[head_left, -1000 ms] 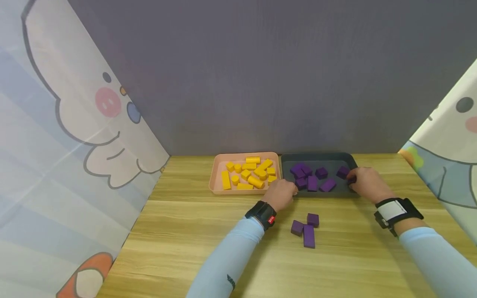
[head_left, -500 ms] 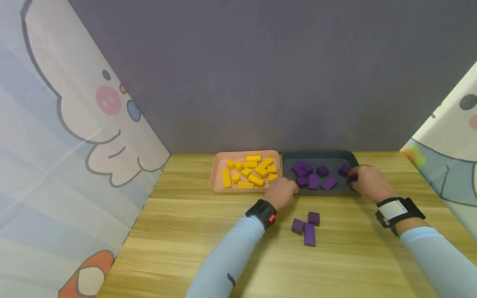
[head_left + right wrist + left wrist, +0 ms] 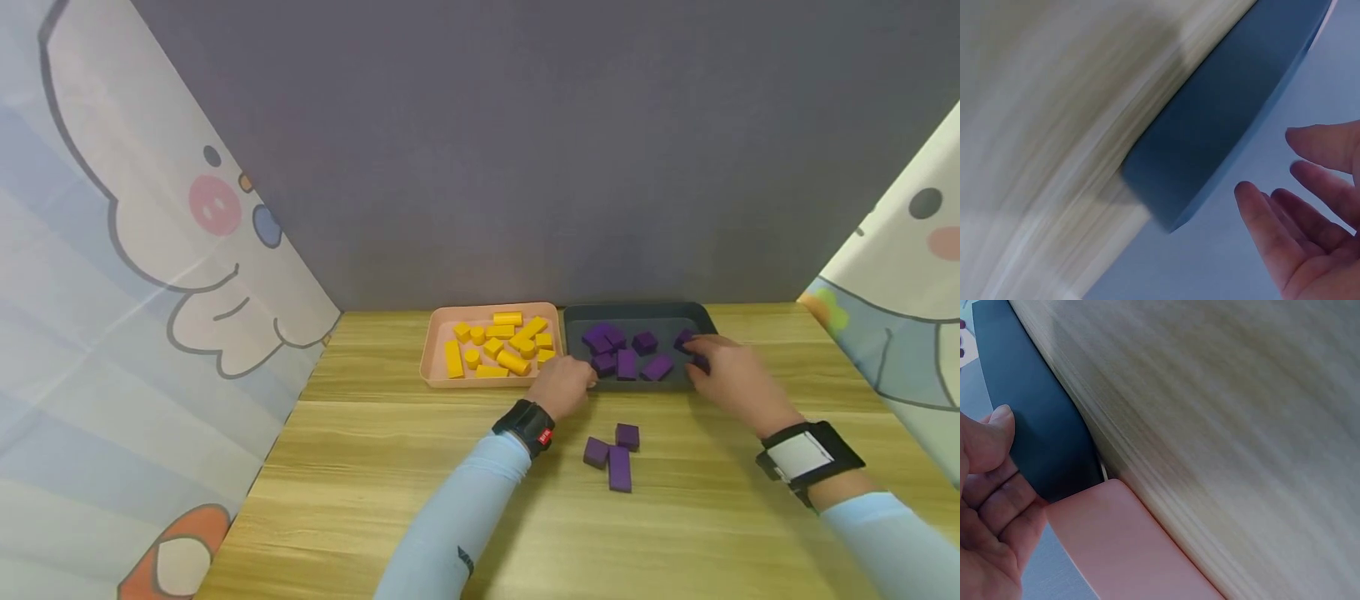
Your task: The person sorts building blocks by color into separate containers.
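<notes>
A dark rectangular tray [image 3: 637, 387] with several purple blocks [image 3: 626, 364] stands against the grey backdrop. My left hand [image 3: 561, 388] grips its front left corner. In the left wrist view, the thumb lies against the tray's outer wall [image 3: 1041, 425] and the other fingers are curled. My right hand [image 3: 738, 379] hovers over the tray's right end, thumb and fingers spread, beside a purple block [image 3: 683, 338] and another partly hidden purple block [image 3: 701, 363]. In the right wrist view, nothing shows between those fingers [image 3: 1266, 225], apart from the tray's wall [image 3: 1204, 119].
A pink tray [image 3: 465, 383] of yellow blocks [image 3: 513, 362] adjoins the dark tray on the left. Two purple cubes [image 3: 596, 452] [image 3: 627, 437] and a purple oblong block [image 3: 619, 469] lie on the wooden table [image 3: 375, 467] in front. A grey wall [image 3: 525, 150] rises behind both trays.
My right hand has shifted left and its fingers have spread, off the tray's right front edge and further in over the blocks. The left hand keeps its place.
</notes>
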The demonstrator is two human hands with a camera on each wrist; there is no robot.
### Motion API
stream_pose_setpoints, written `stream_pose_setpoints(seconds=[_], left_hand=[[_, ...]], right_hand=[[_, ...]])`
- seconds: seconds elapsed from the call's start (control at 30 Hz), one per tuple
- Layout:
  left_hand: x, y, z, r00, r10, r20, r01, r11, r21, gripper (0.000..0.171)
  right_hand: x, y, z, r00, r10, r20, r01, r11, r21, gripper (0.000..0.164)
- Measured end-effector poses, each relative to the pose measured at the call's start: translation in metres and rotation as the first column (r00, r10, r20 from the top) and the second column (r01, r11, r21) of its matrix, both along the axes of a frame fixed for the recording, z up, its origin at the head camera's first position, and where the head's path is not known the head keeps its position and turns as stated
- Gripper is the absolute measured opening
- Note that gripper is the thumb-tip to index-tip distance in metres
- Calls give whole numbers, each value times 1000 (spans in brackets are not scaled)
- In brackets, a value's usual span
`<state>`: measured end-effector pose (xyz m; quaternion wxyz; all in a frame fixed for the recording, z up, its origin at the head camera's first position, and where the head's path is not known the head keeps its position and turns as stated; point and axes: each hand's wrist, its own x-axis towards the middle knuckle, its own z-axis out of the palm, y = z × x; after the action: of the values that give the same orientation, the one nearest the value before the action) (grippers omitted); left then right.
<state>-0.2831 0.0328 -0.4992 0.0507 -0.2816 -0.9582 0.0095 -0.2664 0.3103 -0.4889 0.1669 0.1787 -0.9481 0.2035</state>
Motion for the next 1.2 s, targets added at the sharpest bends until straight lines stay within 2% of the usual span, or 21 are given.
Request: stream_pose_setpoints(seconds=[0.13, 0.33, 0.43, 0.53, 0.63, 0.7, 0.8, 1.0, 1.2], left_hand=[[0, -2, -1, 1000, 3, 2, -3, 1000, 7, 23], [-1, -6, 0, 999, 33, 21, -33, 999, 13, 23], [-3, -7, 1, 998, 54, 25, -54, 999, 9, 22], [-3, -6, 1, 998, 60, 32, -60, 998, 1, 22], [-2, -5, 0, 997, 57, 45, -57, 998, -5, 22], [-1, -3, 1, 997, 54, 52, -54, 999, -8, 22], [0, -2, 1, 998, 49, 49, -48, 999, -15, 22], [0, 1, 2, 999, 35, 33, -34, 999, -20, 22], [-1, 2, 3, 999, 29, 24, -28, 999, -40, 23]], right_hand=[[20, -15, 2, 997, 77, -5, -78, 997, -2, 42], [44, -39, 2, 977, 191, 92, -193, 981, 8, 62], [51, -49, -3, 955, 271, 119, -279, 958, 60, 67], [57, -56, -12, 923, 350, 162, -369, 923, 107, 68], [63, -61, -21, 890, 395, 229, -426, 899, 106, 68], [66, -63, -25, 871, 412, 268, -447, 891, 79, 66], [70, -65, -28, 854, 410, 321, -448, 893, 52, 62], [69, -67, -30, 848, 405, 342, -444, 895, 40, 55], [67, -67, -32, 884, 387, 261, -418, 905, 76, 36]])
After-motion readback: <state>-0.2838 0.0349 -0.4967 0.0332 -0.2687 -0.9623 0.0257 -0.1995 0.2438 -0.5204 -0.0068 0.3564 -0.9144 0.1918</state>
